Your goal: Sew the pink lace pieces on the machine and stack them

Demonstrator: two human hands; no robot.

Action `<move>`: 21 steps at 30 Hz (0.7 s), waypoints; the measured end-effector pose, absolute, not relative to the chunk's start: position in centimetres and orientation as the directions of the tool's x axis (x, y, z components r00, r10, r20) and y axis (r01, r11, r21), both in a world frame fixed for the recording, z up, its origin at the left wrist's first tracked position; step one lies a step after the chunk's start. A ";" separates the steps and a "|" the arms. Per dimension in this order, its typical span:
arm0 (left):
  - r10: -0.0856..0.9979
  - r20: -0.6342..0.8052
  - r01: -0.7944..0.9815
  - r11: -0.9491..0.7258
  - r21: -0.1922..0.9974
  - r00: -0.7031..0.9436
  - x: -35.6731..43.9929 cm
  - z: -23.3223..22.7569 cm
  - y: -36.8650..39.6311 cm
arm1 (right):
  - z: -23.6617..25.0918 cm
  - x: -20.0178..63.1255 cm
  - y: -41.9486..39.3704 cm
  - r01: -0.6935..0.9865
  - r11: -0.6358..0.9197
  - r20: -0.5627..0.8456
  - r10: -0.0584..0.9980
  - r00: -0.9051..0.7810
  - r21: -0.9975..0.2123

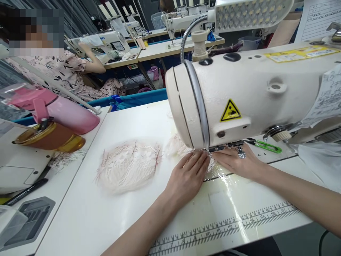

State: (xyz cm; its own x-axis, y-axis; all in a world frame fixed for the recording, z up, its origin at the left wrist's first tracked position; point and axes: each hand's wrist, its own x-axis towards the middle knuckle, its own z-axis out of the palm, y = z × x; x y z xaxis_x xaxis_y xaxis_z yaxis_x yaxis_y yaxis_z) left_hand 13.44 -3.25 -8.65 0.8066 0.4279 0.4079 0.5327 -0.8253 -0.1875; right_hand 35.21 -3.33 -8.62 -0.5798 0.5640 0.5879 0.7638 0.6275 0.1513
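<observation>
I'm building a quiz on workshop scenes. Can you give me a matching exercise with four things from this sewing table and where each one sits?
Things:
1. Pile of pale lace pieces with red threads
2. Green-handled thread snips
3. Pink plastic bottle
4. Printed ruler strip

Places:
A. Along the near edge of the white table
B. Lying on its side at the far left
C. On the machine bed, behind the right hand
D. On the table, left of the left hand

Pairs: 1-D, 2-C, 3-B, 4-A
</observation>
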 end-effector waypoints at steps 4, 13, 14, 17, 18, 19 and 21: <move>0.399 0.418 0.511 -0.836 -0.199 0.816 13.1 -8.8 -3.1 | -8.8 35.2 -3.3 0.774 0.600 0.597 0.551 -0.584 0.204; 0.400 0.362 0.475 -0.868 -0.146 0.842 12.0 -7.9 -2.4 | -8.8 34.5 -3.8 0.747 0.614 0.546 0.546 -0.636 0.256; 0.399 0.358 0.474 -0.867 -0.151 0.844 11.9 -7.9 -2.3 | -8.8 34.4 -3.8 0.739 0.622 0.541 0.540 -0.645 0.260; 0.399 0.352 0.477 -0.863 -0.169 0.847 11.7 -8.0 -2.1 | -8.9 34.0 -3.8 0.700 0.669 0.538 0.505 -0.675 0.251; 0.396 0.356 0.477 -0.861 -0.175 0.846 11.7 -8.0 -2.0 | -9.0 33.8 -3.8 0.684 0.688 0.543 0.488 -0.684 0.243; 0.394 0.361 0.477 -0.860 -0.180 0.846 11.7 -8.1 -1.9 | -9.1 33.7 -3.8 0.672 0.703 0.555 0.471 -0.686 0.234; 0.396 0.368 0.485 -0.854 -0.190 0.841 11.8 -8.2 -1.9 | -9.4 33.5 -3.8 0.655 0.727 0.578 0.448 -0.682 0.208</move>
State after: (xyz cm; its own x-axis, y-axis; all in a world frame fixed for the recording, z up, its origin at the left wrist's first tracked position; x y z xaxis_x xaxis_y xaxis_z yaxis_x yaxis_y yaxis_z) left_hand 11.82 -1.93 -8.16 0.8413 0.3961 0.3679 0.4850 -0.8536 -0.1901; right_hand 33.51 -3.80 -9.37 -0.6816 0.4484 0.5783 0.6545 0.7269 0.2078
